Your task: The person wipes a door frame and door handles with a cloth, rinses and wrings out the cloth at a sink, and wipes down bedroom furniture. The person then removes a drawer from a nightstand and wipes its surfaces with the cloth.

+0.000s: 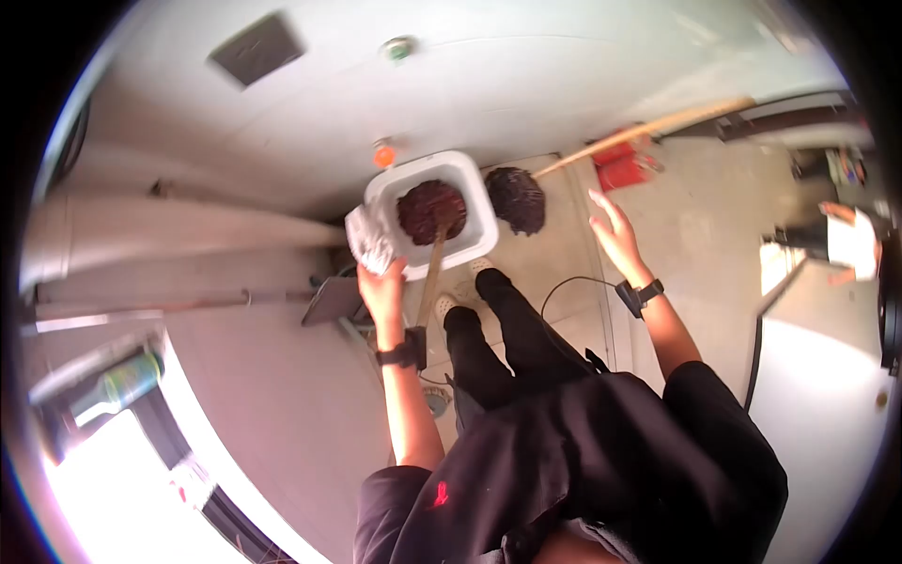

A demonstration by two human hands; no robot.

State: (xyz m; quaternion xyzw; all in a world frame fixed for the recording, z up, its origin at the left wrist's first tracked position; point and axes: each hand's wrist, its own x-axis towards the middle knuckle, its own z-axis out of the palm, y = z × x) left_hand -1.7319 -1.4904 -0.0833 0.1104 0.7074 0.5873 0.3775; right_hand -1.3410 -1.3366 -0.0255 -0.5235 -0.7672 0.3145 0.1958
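Observation:
My left hand point(381, 293) is closed on a crumpled white cloth point(369, 237), at the near left corner of a white mop sink point(484, 221). In the basin sits a mop with a dark reddish head point(413, 209); its wooden handle slants down behind my left forearm. Off to the right, my right hand point(618, 242) is raised in the air with its fingers apart and nothing in it. A second mop, with a black head point(517, 200), rests on the floor beside the sink, its wooden handle point(648, 128) reaching up to the right.
An orange tap handle point(384, 156) is on the wall behind the sink. Red fire extinguishers point(622, 169) stand right of the black mop. A white cabinet point(817, 376) is at the right, and another person point(850, 240) stands beyond it. A cable point(564, 282) hangs near my legs.

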